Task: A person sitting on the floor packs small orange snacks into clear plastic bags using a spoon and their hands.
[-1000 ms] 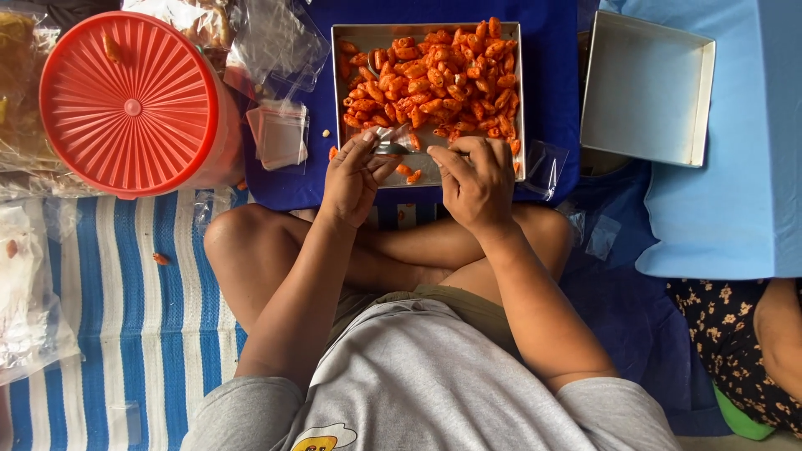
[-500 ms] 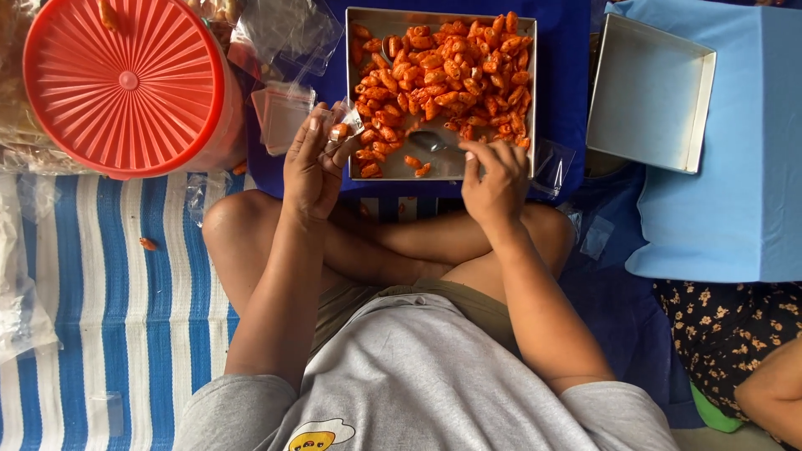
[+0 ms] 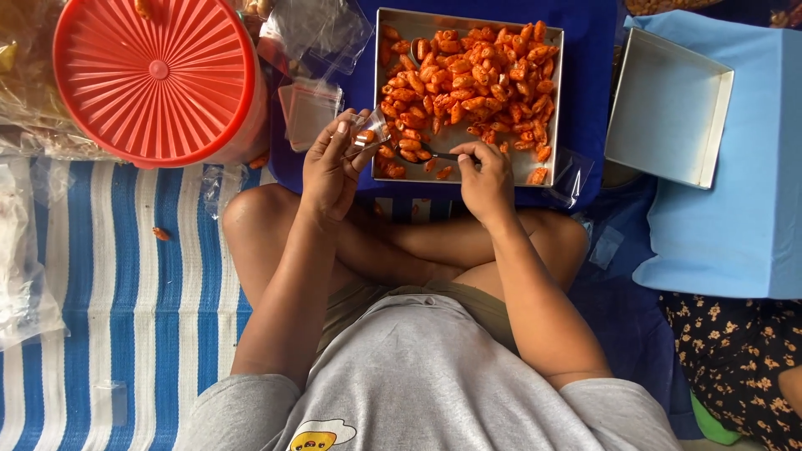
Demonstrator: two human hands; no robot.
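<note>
A square metal tray [image 3: 385, 171] full of orange snack pieces [image 3: 472, 71] rests on a dark blue cloth in front of my crossed legs. My left hand [image 3: 330, 171] holds a small clear plastic bag [image 3: 368, 134] with a few orange pieces in it, at the tray's left edge. My right hand [image 3: 484, 177] grips the handle of a metal spoon [image 3: 434, 154], whose bowl lies among the snacks near the bag's mouth.
A round red ribbed lid [image 3: 154, 75] tops a container at the upper left. Clear empty bags [image 3: 309, 108] lie beside it. An empty metal tray [image 3: 668, 108] sits on a light blue surface at right. A blue-striped mat [image 3: 125, 292] bears one stray snack [image 3: 160, 234].
My left hand with the bag came back toward the tray's edge. My right hand has taken the spoon and brought it leftward through the snacks to the bag.
</note>
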